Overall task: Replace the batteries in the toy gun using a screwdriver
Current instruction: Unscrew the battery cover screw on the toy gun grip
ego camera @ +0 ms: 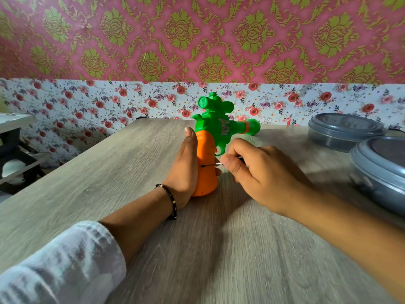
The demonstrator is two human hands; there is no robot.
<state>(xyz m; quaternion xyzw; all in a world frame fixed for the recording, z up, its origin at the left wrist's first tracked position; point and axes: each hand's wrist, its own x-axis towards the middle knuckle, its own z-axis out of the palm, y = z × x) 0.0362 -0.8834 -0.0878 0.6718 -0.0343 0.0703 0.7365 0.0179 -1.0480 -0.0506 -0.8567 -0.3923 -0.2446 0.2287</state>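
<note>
Grey wood-grain table [109, 172], pink damask wallpaper [197, 36] behind: left hand [186, 170] grips toy gun [210, 137], right hand [258, 172] pinches screwdriver [211, 165].

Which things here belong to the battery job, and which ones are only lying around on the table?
Part of the job:
- toy gun, its orange grip held by the left hand
- thin screwdriver, pinched by the right hand, tip at the grip

Lying about:
- two grey lidded containers at the table's right side
</note>
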